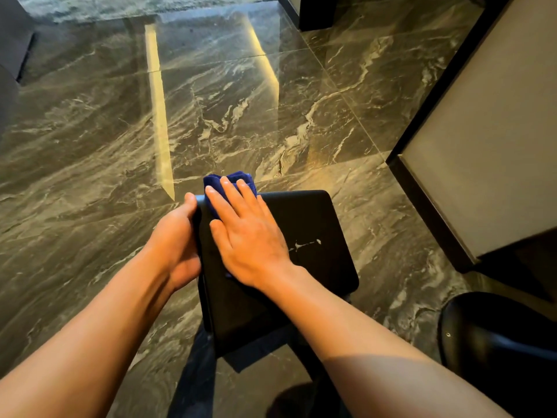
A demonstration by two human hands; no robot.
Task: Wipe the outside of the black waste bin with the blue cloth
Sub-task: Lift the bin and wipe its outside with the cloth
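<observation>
While the right hand (250, 233) lies flat and open on the black waste bin (304, 233), fingers spread and pressing the blue cloth (229, 179) against the upper face, the left hand (177, 236) is curled around the bin's left edge, thumb up at the far corner, steadying it. The bin appears tipped onto its side, held low over the floor in front of the person; what bears its near end cannot be told. The cloth sits at the far left corner, bunched and poking past the bin's edge beyond the fingertips.

To do this stroke well, I would keep the palm's weight even over the cloth and draw it in overlapping passes across the face — the pale streak (304, 245) to the right of the hand looks like the spot most in need. The bracing hand should grip firmly so the bin does not swing under pressure, and the bunched cloth would cover more if flattened out. The other sides look yet to be turned up.

Underfoot is polished dark marble floor (105, 140) with pale veining and bright strips of reflected light — glossy, likely slippery. A pale panel with dark trim (488, 146) stands at right, and a rounded black object (494, 333) sits at lower right.
</observation>
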